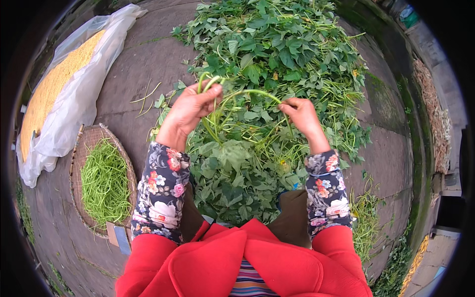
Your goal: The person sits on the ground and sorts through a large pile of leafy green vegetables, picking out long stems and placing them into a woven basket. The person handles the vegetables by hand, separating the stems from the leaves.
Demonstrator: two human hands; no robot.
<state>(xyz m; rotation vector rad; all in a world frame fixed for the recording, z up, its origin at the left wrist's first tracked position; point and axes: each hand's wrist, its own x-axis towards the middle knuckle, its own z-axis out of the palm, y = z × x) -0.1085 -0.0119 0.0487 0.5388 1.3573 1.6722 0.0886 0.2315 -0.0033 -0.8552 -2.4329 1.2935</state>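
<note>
My left hand [198,102] grips a small bunch of green leaf stalks, their cut-looking ends showing above the thumb. My right hand [298,113] pinches the far end of a bent green stem [256,91] that arches across from near the left hand. Some stalks and a blurred leaf [234,154] hang below my hands. Beneath and beyond them spreads a large heap of leafy green vines [285,48], which look like sweet potato vines. The heap reaches back to between my knees.
On the left stands a woven bamboo basket [74,178] with a pile of trimmed green stalks [105,182]. Behind it, yellow grain [61,85] lies on white plastic sheeting [83,89]. A smaller pile of stripped vines [365,219] lies right. Loose stalks [146,97] are scattered on the concrete [148,55].
</note>
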